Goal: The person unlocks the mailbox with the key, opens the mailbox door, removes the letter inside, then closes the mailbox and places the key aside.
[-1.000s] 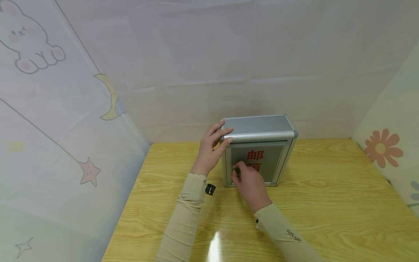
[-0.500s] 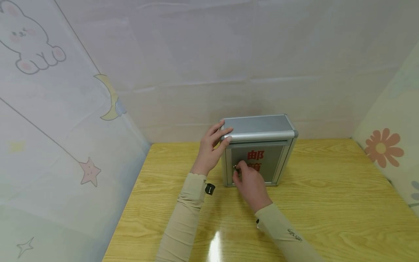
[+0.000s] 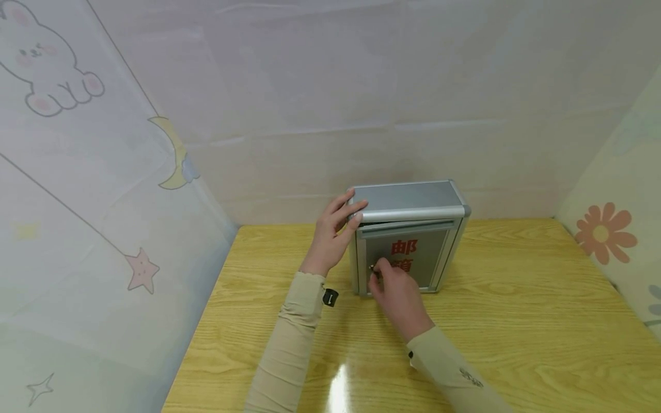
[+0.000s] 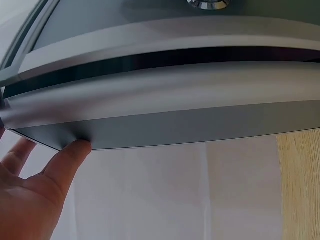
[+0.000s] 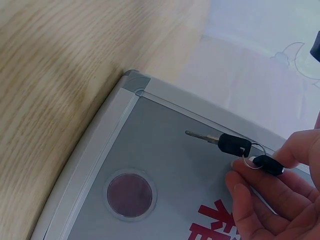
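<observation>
A grey metal mailbox (image 3: 408, 198) with red characters on its front door (image 3: 423, 258) stands upright on the wooden table. My left hand (image 3: 330, 232) holds its upper left corner, fingers over the top; in the left wrist view the thumb (image 4: 72, 157) presses the side panel. My right hand (image 3: 403, 292) pinches a black-headed key (image 5: 268, 164) at the door's left side. Its blade is hidden. A second key (image 5: 235, 145) hangs from the same ring. The door's upper left stands slightly out from the frame, with a dark gap (image 4: 175, 57) along it.
The yellow wood-grain table (image 3: 289, 258) extends on both sides of the mailbox and in front of it. A pale cloth wall (image 3: 320, 115) rises behind, with printed side walls at left and right. A round window (image 5: 130, 195) sits in the door.
The door's upper left edge has come forward from the frame, where it was flush. My right hand has moved slightly toward me with the key. My left hand keeps its place.
</observation>
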The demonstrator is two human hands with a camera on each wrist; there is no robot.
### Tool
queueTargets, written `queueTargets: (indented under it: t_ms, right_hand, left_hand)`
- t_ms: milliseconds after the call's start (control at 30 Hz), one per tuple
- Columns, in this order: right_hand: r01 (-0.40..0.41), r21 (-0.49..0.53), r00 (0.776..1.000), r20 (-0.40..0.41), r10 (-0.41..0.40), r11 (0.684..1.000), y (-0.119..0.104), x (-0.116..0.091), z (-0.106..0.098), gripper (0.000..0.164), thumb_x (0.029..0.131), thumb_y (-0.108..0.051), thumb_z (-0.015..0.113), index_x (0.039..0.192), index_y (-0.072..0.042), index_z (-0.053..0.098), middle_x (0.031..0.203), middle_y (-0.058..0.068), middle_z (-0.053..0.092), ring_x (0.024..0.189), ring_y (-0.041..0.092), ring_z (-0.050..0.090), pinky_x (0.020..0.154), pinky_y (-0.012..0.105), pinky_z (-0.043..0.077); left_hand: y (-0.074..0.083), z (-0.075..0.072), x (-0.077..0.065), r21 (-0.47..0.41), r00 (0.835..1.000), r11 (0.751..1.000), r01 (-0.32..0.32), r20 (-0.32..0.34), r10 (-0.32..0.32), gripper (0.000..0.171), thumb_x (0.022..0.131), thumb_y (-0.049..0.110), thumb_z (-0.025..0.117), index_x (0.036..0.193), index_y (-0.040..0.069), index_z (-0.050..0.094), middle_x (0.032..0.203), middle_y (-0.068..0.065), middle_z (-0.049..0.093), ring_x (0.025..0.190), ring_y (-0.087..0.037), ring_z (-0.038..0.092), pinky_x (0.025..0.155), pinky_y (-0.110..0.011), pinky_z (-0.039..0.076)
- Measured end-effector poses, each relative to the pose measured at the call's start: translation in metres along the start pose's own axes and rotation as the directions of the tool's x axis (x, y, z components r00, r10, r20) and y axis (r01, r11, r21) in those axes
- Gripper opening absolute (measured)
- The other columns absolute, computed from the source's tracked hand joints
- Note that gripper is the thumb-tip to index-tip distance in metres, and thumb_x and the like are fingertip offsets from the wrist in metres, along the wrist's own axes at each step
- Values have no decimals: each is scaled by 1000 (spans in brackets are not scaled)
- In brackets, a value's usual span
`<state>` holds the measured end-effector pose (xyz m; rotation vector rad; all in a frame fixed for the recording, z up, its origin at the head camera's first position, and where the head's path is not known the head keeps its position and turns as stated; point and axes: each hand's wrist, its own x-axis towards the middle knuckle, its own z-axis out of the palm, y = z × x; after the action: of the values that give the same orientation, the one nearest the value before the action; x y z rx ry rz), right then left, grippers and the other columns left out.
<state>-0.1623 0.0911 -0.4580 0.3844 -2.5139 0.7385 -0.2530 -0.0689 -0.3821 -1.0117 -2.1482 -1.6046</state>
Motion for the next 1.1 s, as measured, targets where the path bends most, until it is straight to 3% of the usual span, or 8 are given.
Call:
queueTargets:
  t_ms: [300,600,867,1100]
  right_hand:
    - [-8,-17,999,37,8,1000,-3,-15,-9,11,87,-6,65,95,-6,58,54,-9,40,40,3,31,36,19,29]
    - [31,-18,999,5,-31,999,-2,-29,-17,15,83,-4,69,92,-9,57,64,-4,53,47,3,35,40,18,31]
    - [88,-36,995,-36,-89,996,3,-44,-25,17,82,-5,68,93,-11,58,71,0,59,51,6,43,42,19,35]
    - [92,-18,993,-74,-93,996,5,-55,-32,17,80,-5,70,93,-11,61,78,-1,63,61,9,54,48,23,42]
  left_hand:
    - [0,0,0,29,1000,1000,-3,0,3,34,100,27,53,131,16,61,151,-3,35,137,-13,31,102,-37,40]
    - [-1,0,0,19,1000,1000,-24,-7,24,34,100,28,53,131,15,62,150,-4,36,137,-13,31,102,-37,41]
    - [-1,1,0,23,999,999,-40,0,40,32,99,12,54,131,9,61,150,-9,36,138,-19,31,102,-36,41]
    - [21,-3,0,-10,1000,1000,-24,6,24,32,98,1,52,129,-2,59,148,-21,34,137,-32,31,103,-38,39]
